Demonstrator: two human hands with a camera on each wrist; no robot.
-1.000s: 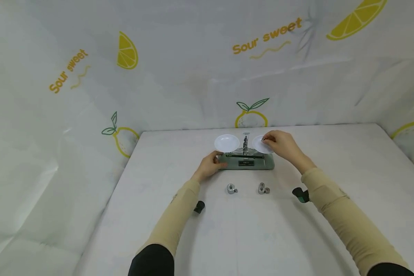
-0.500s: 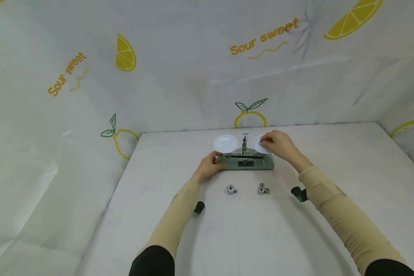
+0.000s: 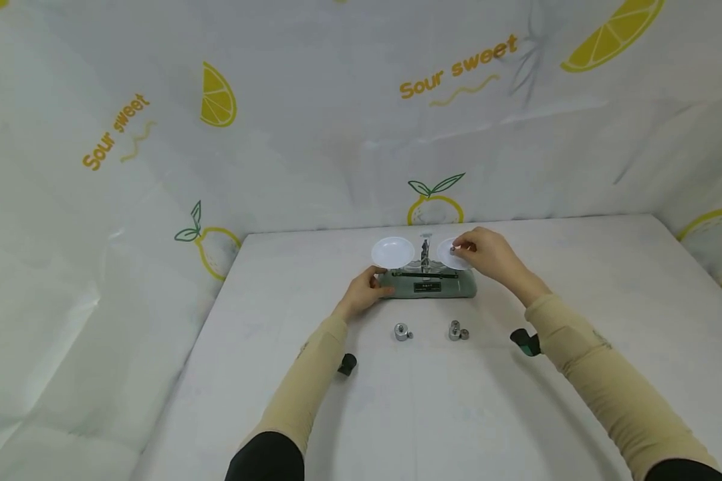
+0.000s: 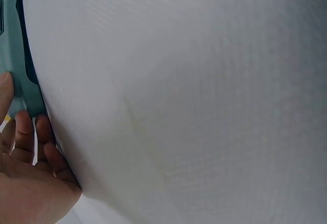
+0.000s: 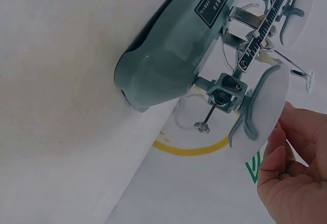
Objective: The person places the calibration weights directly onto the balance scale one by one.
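A green pan balance stands toward the back of the table, with a white left pan and a white right pan. My left hand grips the left end of its base, thumb on the front and fingers around the end; the left wrist view shows the hand there too. Over the right pan, my right hand pinches a small metal weight. In the right wrist view the fingers of that hand are at the pan's edge, and the pan hides the weight.
In front of the balance sit a metal weight with a tiny one beside it. Farther right are another weight and a small one. A white, lemon-printed sheet hangs behind the table.
My right hand has shifted very slightly at the right pan, and the small weight at its fingertips shows more clearly. The left hand stays on the base; the head view has tilted slightly.
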